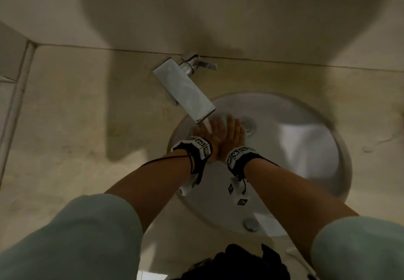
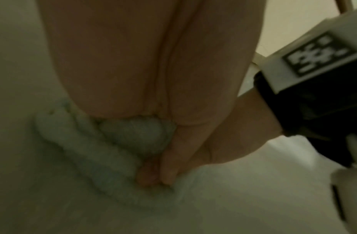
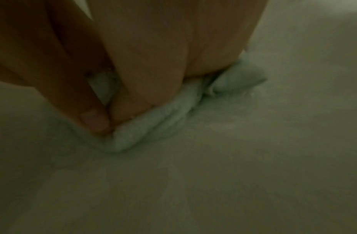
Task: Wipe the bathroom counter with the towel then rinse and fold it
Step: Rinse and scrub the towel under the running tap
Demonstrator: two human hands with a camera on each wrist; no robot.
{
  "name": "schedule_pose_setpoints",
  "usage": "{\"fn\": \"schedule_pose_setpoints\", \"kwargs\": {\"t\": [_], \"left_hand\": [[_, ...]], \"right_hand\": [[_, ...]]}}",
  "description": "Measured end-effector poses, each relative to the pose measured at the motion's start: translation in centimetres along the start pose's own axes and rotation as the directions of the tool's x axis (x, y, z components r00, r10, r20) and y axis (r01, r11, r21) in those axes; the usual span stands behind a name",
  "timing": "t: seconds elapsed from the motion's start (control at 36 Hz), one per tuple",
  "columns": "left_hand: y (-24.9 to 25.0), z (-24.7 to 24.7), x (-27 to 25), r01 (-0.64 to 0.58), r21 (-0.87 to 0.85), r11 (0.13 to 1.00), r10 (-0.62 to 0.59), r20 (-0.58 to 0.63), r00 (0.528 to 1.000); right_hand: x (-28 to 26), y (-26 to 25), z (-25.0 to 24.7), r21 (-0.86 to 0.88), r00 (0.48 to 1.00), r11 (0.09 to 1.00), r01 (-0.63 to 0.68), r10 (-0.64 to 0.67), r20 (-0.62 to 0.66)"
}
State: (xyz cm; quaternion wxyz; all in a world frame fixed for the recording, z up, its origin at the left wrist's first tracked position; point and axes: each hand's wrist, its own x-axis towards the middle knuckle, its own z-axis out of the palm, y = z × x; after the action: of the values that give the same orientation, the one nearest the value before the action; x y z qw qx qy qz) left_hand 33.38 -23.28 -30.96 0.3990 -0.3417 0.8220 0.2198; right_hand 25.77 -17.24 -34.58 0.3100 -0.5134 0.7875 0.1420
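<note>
While water is running from the faucet [image 1: 185,91], the left hand [image 1: 205,134] and right hand [image 1: 232,136], fingers straight, are pressing the towel [image 3: 153,126] flat between them in the sink [image 1: 306,148].

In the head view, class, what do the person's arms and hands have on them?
Both forearms are bare, with pale green sleeves pushed up. Each wrist carries a black strap with white blocks printed with black square markers: left band, right band. A thin black cable runs along the left forearm. The hands wear no gloves.
</note>
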Motion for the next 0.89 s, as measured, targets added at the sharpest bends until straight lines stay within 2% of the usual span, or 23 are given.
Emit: {"fn": "schedule_pose_setpoints", "kwargs": {"t": [0.03,0.14,0.25,0.28,0.33,0.42,0.47,0.5,0.53,0.56,0.58,0.61,0.64,0.67,0.69,0.72,0.75,0.78,0.83,0.86,0.89], "left_hand": [[0.1,0.6,0.5,-0.001,-0.005,1.000,0.000,-0.055,0.998],[0.6,1.0,0.9,0.034,-0.004,0.999,-0.034,-0.065,0.997],[0.0,1.2,1.9,0.035,-0.031,0.999,-0.035,0.008,0.999],[-0.2,1.0,2.1,0.042,-0.040,0.998,-0.043,-0.004,0.999],[-0.3,1.1,2.2,0.079,0.001,0.997,-0.079,0.047,0.996],[-0.2,-0.6,1.1,0.076,-0.006,0.997,-0.076,0.062,0.995],[0.2,-2.7,-0.3,0.029,0.010,1.000,-0.030,0.035,0.999],[-0.5,-2.2,0.9,0.022,0.027,0.999,-0.024,0.082,0.996],[-3.0,0.8,6.3,-0.034,-0.015,0.999,0.035,0.083,0.996],[-5.2,4.0,11.7,-0.038,-0.033,0.999,0.042,0.150,0.988],[-5.9,6.2,15.2,-0.070,-0.102,0.992,0.088,0.190,0.978],[-6.6,6.4,16.0,-0.033,-0.213,0.977,0.073,0.182,0.981],[-6.2,5.3,14.6,-0.026,-0.338,0.941,0.081,0.149,0.985],[-5.8,2.8,10.9,-0.005,-0.334,0.943,0.047,0.116,0.992],[-4.8,0.3,4.2,-0.011,-0.271,0.963,0.031,0.070,0.997],[-3.3,-2.5,-1.7,-0.042,-0.280,0.959,0.046,0.007,0.999],[-3.0,-3.2,-3.3,-0.098,-0.280,0.955,0.086,-0.057,0.995],[-3.2,-3.5,-3.8,-0.090,-0.255,0.963,0.071,-0.084,0.994],[-3.0,-4.5,-6.3,-0.088,-0.369,0.925,0.057,-0.095,0.994],[-3.1,-4.9,-6.7,-0.126,-0.430,0.894,0.081,-0.120,0.989],[-2.9,-5.4,-6.8,-0.155,-0.403,0.902,0.098,-0.158,0.982]], "right_hand": [[0.1,0.1,0.1,0.004,1.000,1.000,0.001,-0.001,-0.010],[0.3,0.5,0.7,0.042,0.998,0.999,0.030,-0.027,-0.056],[0.2,0.4,0.8,0.061,0.997,0.998,0.022,-0.017,-0.080],[0.1,0.4,0.6,0.046,0.997,0.999,0.014,-0.011,-0.071],[0.0,0.3,0.0,0.001,1.000,1.000,0.007,-0.007,-0.015],[0.3,0.3,-1.2,-0.007,0.996,1.000,0.017,-0.016,0.088],[-0.1,0.2,-2.1,-0.045,0.994,0.999,0.013,-0.008,0.112],[-0.3,0.0,-2.5,-0.046,0.993,0.999,0.012,-0.007,0.114],[-0.5,-0.3,-2.9,-0.033,0.994,0.999,0.008,-0.004,0.111],[-0.9,-0.6,-3.6,-0.019,0.995,1.000,0.005,-0.003,0.104],[-1.4,-0.8,-4.2,-0.011,0.996,1.000,0.007,-0.006,0.085],[-1.9,-0.8,-4.9,-0.010,0.999,1.000,0.023,-0.022,0.049],[-2.2,-0.7,-5.6,-0.006,0.999,0.999,0.044,-0.044,0.001],[-2.6,-0.4,-6.2,-0.005,0.996,0.997,0.075,-0.075,-0.047],[-3.1,-0.1,-6.8,-0.004,0.993,0.995,0.099,-0.100,-0.068],[-3.4,0.2,-7.4,0.017,0.992,0.993,0.114,-0.113,-0.065],[-3.8,0.4,-8.1,0.056,0.992,0.992,0.112,-0.109,-0.057],[-4.0,0.7,-8.7,0.097,0.993,0.990,0.104,-0.098,-0.067],[-5.0,0.9,-10.2,0.179,0.995,0.982,0.069,-0.053,-0.090],[-5.8,0.9,-11.1,0.219,0.995,0.974,0.065,-0.046,-0.092],[-6.8,0.8,-12.0,0.248,0.993,0.966,0.074,-0.050,-0.105]]}}
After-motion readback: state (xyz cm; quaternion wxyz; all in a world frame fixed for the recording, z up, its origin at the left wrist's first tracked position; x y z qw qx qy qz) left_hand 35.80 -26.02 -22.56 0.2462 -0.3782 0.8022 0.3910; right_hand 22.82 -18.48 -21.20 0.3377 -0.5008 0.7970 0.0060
